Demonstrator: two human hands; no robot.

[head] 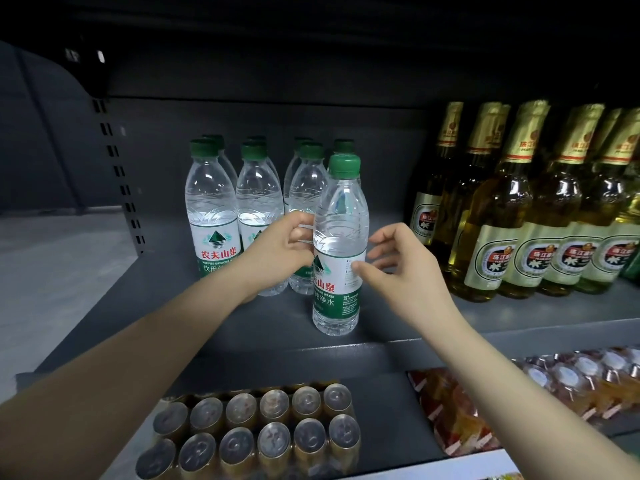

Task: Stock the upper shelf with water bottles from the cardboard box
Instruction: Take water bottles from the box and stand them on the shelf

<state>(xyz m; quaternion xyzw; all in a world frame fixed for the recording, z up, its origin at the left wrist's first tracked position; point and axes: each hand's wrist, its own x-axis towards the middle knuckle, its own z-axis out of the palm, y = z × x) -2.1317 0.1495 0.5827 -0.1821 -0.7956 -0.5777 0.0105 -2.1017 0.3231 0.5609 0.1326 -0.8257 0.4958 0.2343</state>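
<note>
Dark upper shelf (214, 327); front water bottle (337, 258) stands upright between both hands; left hand (277, 252) grips its side; right hand (398, 265) loose, thumb touching the label.

Clear plastic water bottle with green cap and green-white label (338, 251) stands upright on the dark grey metal upper shelf (242, 327), in front of a cluster of matching green-capped water bottles (242, 202). Left hand (280, 251) has fingers curled against the bottle's left side; right hand (398, 265) touches the label with its thumb, fingers spread. Gold-foil-necked glass beer bottles (540, 216) stand to the right. Gold cans (256, 431) sit on the shelf below.
</note>
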